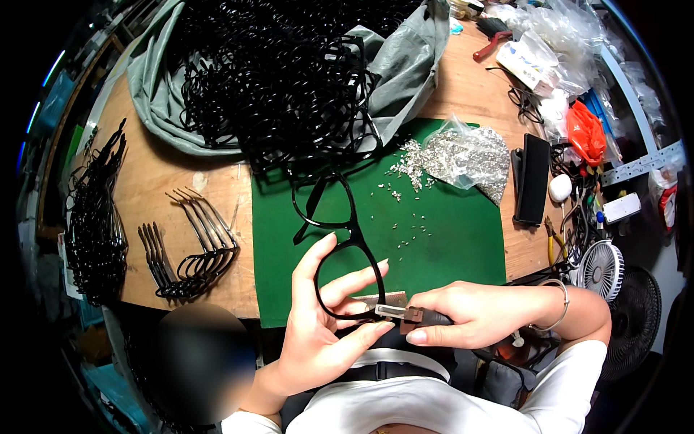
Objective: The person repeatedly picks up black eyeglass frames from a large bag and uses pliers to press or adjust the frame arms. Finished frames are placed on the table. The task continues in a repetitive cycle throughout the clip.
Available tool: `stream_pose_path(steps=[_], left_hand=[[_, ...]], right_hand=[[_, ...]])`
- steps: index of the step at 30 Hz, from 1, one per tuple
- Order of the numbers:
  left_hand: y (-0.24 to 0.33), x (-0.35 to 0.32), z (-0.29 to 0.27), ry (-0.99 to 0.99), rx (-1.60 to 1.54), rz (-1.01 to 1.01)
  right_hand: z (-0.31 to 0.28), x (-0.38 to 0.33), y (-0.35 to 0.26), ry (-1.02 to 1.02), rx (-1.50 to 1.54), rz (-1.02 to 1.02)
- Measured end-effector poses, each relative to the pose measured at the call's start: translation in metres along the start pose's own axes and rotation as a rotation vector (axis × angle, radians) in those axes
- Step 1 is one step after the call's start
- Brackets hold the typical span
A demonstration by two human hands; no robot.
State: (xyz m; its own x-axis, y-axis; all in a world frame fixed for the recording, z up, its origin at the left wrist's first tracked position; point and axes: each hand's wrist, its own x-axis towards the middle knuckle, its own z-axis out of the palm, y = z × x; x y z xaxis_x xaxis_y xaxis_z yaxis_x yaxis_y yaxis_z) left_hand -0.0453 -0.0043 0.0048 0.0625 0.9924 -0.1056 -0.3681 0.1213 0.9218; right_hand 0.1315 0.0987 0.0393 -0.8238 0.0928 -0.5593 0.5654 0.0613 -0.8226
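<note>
My left hand (pixel 312 340) grips a black eyeglass frame (pixel 353 233) by one rim, with fingers through and around the lens opening. The frame has no lenses and stands on end over the green mat (pixel 448 253). In my right hand (pixel 466 311) are pliers (pixel 412 317) with silvery jaws, a brown joint and a dark handle. Their tip meets the near end of the frame, beside my left thumb; whether the jaws are closed on anything is too small to tell. A small metal plate (pixel 390 299) shows behind the tip.
A grey-green sack (pixel 163 108) heaped with black eyeglass frames lies at the back. Tiny silvery parts (pixel 412 163) spill from a clear bag (pixel 470 159). Stacked frames (pixel 199 267) and a bundle of frames (pixel 97 224) lie left. A black case (pixel 532 177) and small fan (pixel 601 267) stand right.
</note>
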Motion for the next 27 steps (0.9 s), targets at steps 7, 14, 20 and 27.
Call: stream_pose_path(steps=[7,14,20,27], left_hand=[[-0.004,0.001,0.005,0.143,-0.076,-0.068],[-0.001,0.005,0.003,0.153,-0.037,-0.071],[-0.009,0.007,-0.004,0.099,0.054,-0.051],[-0.02,0.008,-0.002,0.093,-0.01,-0.037]], right_hand=[[0.008,0.01,0.01,0.145,-0.245,-0.03],[0.004,0.011,0.024,0.068,-0.059,-0.041],[0.002,0.011,0.026,-0.005,0.28,-0.027],[0.011,0.016,0.037,0.183,-0.024,-0.132]])
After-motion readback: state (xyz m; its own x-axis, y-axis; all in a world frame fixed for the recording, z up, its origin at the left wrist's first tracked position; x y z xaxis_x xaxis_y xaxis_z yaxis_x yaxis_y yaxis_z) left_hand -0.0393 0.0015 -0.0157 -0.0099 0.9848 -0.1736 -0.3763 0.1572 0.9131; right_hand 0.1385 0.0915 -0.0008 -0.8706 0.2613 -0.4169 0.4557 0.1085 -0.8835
